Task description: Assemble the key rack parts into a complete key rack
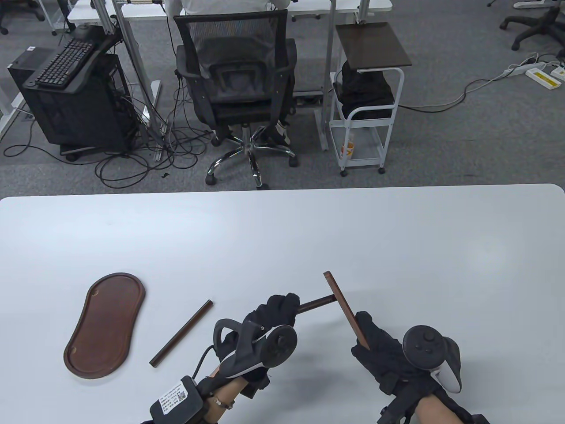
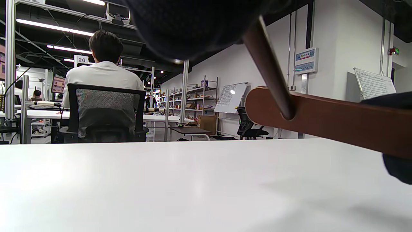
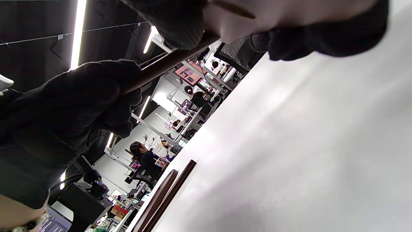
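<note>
Smooth white table (image 1: 397,229); left hand (image 1: 269,318) gripping round dowel (image 1: 315,304), right hand (image 1: 379,349) gripping flat wooden slat (image 1: 344,304).

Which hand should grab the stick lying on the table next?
Probably the left hand: the loose dark wooden rod lies just beside it, on its side. The right hand sits farther off, holding the flat brown wooden bar.

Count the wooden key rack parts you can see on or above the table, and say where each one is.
4: the oval base tray lying at the left; a loose rod beside it; a second rod gripped by the left hand; the flat bar held by the right hand, meeting that rod's end.
</note>
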A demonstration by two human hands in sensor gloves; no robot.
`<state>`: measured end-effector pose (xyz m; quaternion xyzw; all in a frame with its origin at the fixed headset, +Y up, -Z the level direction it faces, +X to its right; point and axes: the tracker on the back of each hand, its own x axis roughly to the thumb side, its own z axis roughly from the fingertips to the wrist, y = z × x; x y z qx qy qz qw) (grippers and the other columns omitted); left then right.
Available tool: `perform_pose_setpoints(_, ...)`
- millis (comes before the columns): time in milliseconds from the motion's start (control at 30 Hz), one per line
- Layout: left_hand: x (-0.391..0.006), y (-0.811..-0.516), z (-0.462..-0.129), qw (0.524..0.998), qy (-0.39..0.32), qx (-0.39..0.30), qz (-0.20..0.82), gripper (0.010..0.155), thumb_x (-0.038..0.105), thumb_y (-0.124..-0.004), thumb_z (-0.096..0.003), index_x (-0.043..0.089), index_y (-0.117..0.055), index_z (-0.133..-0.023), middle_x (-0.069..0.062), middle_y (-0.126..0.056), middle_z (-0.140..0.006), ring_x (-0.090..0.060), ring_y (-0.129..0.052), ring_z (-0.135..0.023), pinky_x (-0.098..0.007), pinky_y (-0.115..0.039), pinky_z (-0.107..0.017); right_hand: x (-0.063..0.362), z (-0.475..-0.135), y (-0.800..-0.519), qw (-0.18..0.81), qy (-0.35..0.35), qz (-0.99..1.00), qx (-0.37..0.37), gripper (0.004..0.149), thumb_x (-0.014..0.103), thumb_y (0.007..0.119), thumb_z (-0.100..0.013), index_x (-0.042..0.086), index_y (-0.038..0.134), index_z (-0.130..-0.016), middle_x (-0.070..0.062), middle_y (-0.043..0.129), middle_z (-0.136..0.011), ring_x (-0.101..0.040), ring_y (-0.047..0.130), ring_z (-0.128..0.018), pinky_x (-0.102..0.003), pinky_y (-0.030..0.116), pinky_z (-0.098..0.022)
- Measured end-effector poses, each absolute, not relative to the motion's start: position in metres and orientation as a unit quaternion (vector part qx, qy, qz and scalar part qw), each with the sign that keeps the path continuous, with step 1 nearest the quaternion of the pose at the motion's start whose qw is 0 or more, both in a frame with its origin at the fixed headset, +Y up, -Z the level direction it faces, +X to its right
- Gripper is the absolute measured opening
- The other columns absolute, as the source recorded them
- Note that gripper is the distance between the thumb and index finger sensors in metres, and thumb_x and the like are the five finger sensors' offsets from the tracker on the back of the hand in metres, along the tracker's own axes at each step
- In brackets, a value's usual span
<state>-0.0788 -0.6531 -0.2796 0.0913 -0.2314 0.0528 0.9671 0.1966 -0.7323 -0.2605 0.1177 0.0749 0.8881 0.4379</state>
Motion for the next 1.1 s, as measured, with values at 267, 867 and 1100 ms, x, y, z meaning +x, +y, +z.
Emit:
perform_pose_setpoints(267, -0.080, -0.656, -0.280, 0.967, -0.226, 0.088, 0.072, 0.049, 0.032, -0.060, -0.0575, 0.021, -0.062, -0.105, -0.007, -0.077, -0.097, -0.006, -0.091, -0.061, -0.028, -0.093, -0.044, 0.196, -0.260, -0.732, 0.440, 0.067, 0.889, 0.111, 0.067, 0.032, 0.072, -0.058, 0.007, 0.042, -0.112, -0.030, 0.072, -0.092, -0.045, 0.082, -0.060, -0.048, 0.082, -0.036)
perform_pose_setpoints(867, -0.114, -0.628, -0.281, 0.953, -0.235, 0.098, 0.166, 0.062, 0.050, -0.058, -0.0576, 0.026, -0.045, -0.113, -0.009, -0.048, -0.124, -0.033, -0.067, -0.108, -0.058, -0.067, -0.074, 0.208, -0.263, -0.740, 0.499, 0.071, 0.862, 0.060, 0.067, 0.032, 0.070, -0.058, 0.005, 0.041, -0.112, -0.030, 0.071, -0.093, -0.045, 0.082, -0.060, -0.049, 0.082, -0.036)
perform_pose_setpoints(1100, -0.162, -0.639, -0.286, 0.968, -0.175, 0.094, 0.157, 0.061, 0.051, -0.057, -0.0578, 0.027, -0.047, -0.113, -0.009, -0.052, -0.122, -0.032, -0.069, -0.107, -0.057, -0.068, -0.074, 0.213, -0.265, -0.741, 0.513, 0.068, 0.854, 0.043, 0.067, 0.031, 0.070, -0.058, 0.004, 0.040, -0.112, -0.030, 0.070, -0.093, -0.046, 0.082, -0.060, -0.050, 0.082, -0.036)
